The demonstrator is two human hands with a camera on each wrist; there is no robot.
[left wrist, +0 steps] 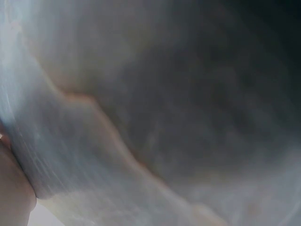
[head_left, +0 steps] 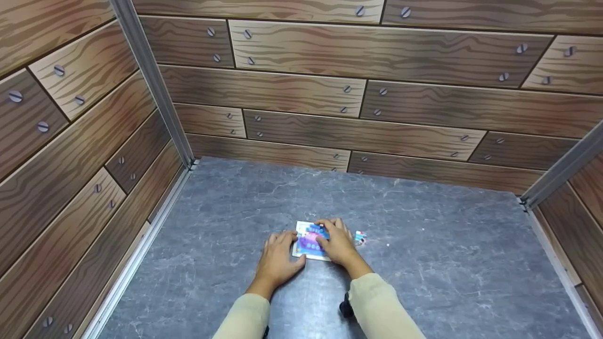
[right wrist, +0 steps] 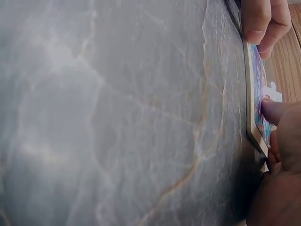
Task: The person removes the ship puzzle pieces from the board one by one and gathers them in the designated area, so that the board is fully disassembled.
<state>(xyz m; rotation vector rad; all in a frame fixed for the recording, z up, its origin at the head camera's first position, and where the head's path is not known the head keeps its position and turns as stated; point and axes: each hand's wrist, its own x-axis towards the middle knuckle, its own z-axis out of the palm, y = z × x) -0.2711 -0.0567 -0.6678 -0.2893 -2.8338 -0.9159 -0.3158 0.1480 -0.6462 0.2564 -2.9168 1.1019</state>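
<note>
A flat square board (head_left: pixel 311 239) with a white border and a blue, pink and purple picture lies on the grey table. My left hand (head_left: pixel 277 260) rests at its left edge, fingertips and thumb touching the border. Over its right part lies my right hand (head_left: pixel 339 244), the thumb on the picture and the fingers reaching across to the far and right edges. In the right wrist view, the board (right wrist: pixel 251 89) shows edge-on, with the right thumb (right wrist: pixel 275 112) on its face. Only a sliver of hand (left wrist: pixel 16 188) appears in the left wrist view.
A small colourful piece (head_left: pixel 361 237) lies just right of my right hand, and a tiny white speck (head_left: pixel 387 245) farther right. Wood-patterned walls (head_left: pixel 301 89) with metal corner posts stand around the grey tabletop (head_left: pixel 447 263). A black object (head_left: pixel 346 308) sits by the right sleeve.
</note>
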